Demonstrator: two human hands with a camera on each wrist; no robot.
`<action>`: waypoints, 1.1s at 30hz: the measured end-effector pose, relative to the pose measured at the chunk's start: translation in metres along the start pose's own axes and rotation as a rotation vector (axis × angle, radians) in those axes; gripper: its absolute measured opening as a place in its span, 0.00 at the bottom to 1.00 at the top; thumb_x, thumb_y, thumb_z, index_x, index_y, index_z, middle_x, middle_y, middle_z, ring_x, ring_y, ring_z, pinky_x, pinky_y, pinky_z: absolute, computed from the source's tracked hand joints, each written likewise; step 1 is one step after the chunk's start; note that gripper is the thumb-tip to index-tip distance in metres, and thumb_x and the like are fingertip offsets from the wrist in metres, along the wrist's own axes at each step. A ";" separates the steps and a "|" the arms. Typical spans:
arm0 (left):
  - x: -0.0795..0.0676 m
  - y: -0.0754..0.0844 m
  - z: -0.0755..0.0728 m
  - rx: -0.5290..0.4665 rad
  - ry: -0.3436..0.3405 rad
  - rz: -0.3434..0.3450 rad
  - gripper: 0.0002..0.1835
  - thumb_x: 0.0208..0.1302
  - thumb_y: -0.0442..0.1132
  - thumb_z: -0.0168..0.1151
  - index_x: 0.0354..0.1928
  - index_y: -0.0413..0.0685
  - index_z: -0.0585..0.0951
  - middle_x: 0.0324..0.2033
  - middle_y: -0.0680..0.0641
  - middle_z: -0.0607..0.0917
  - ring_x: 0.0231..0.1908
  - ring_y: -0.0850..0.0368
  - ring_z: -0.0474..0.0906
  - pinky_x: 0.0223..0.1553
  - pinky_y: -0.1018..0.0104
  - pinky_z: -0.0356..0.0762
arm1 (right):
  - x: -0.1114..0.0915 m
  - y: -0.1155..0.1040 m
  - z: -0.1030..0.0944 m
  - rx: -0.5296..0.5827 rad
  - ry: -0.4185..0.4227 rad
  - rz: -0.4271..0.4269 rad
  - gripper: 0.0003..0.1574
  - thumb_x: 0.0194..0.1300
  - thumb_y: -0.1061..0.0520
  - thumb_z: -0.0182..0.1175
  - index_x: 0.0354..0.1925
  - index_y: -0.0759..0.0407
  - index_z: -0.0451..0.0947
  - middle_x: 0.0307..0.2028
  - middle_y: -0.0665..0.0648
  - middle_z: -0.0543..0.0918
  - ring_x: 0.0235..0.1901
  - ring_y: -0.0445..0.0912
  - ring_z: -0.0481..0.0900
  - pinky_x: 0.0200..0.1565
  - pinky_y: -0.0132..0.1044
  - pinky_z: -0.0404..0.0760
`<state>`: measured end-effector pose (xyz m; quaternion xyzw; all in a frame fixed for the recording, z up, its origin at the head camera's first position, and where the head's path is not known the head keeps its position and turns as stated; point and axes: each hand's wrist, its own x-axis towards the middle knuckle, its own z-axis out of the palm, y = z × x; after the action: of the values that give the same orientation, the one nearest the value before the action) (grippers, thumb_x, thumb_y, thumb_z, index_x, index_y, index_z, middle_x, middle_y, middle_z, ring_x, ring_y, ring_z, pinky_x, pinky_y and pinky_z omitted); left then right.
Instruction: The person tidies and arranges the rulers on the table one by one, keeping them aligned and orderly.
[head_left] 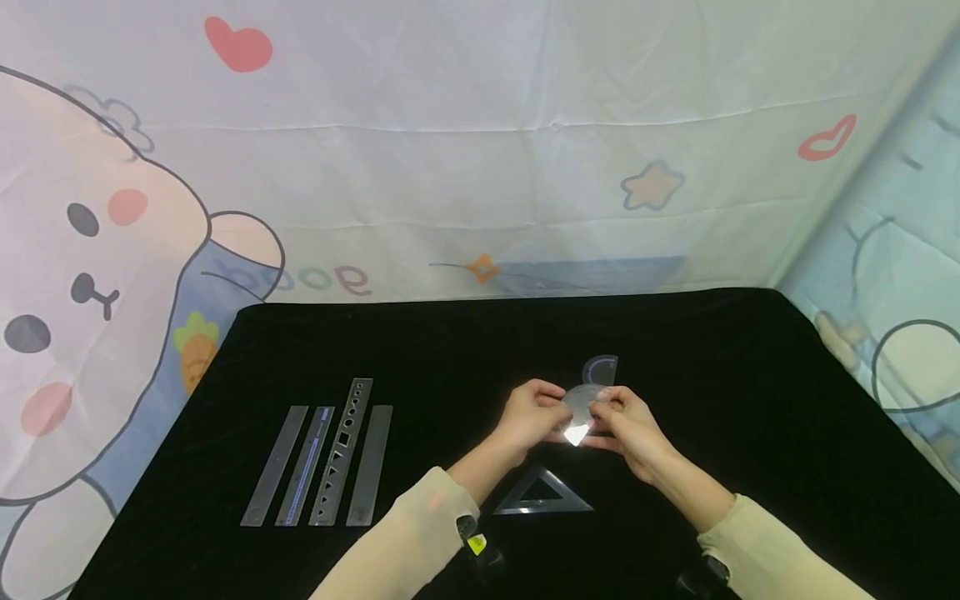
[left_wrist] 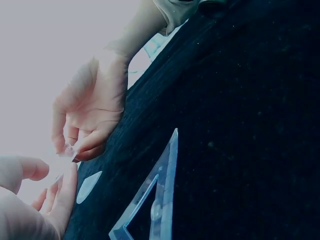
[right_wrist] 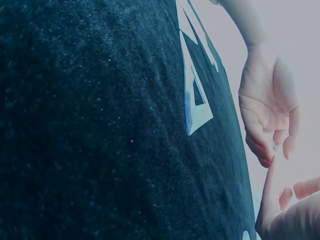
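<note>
Both hands hold a clear plastic protractor with a rounded edge, raised over the black table; bright glare covers its lower part. My left hand pinches its left side between thumb and fingers. On the opposite side my right hand grips it the same way. Just beyond the hands lies another small clear protractor. Nearer to me, below the hands, is a clear triangular set square, also seen in the left wrist view as a set square with a triangular cutout.
Left of the hands, several straight pieces lie side by side: a plain ruler, a ruler with a blue stripe, a stencil ruler with shaped holes and another plain ruler. A printed curtain hangs behind the black-covered table.
</note>
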<state>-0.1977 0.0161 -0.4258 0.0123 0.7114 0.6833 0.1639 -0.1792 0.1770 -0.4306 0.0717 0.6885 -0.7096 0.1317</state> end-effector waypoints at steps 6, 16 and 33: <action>0.000 -0.002 -0.003 -0.017 -0.026 -0.016 0.13 0.54 0.28 0.58 0.44 0.37 0.74 0.32 0.41 0.83 0.24 0.56 0.81 0.29 0.63 0.83 | -0.002 0.001 -0.001 0.019 -0.011 -0.007 0.15 0.64 0.62 0.50 0.46 0.60 0.56 0.36 0.55 0.74 0.32 0.42 0.78 0.41 0.38 0.83; -0.002 0.000 -0.008 0.110 -0.036 0.021 0.11 0.54 0.28 0.59 0.41 0.40 0.76 0.29 0.44 0.83 0.25 0.55 0.81 0.27 0.66 0.82 | -0.004 0.004 -0.009 -0.021 -0.140 -0.029 0.29 0.66 0.60 0.52 0.59 0.66 0.52 0.37 0.57 0.76 0.36 0.43 0.80 0.43 0.39 0.82; -0.009 -0.002 -0.003 0.294 -0.158 0.084 0.07 0.54 0.30 0.60 0.36 0.43 0.80 0.25 0.49 0.83 0.22 0.58 0.80 0.24 0.68 0.81 | -0.006 -0.002 -0.031 -0.519 -0.266 -0.166 0.20 0.64 0.52 0.56 0.50 0.62 0.70 0.40 0.63 0.76 0.38 0.52 0.76 0.39 0.41 0.79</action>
<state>-0.1894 0.0107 -0.4254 0.1195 0.7875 0.5749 0.1871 -0.1764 0.2089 -0.4279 -0.1146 0.8271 -0.5213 0.1760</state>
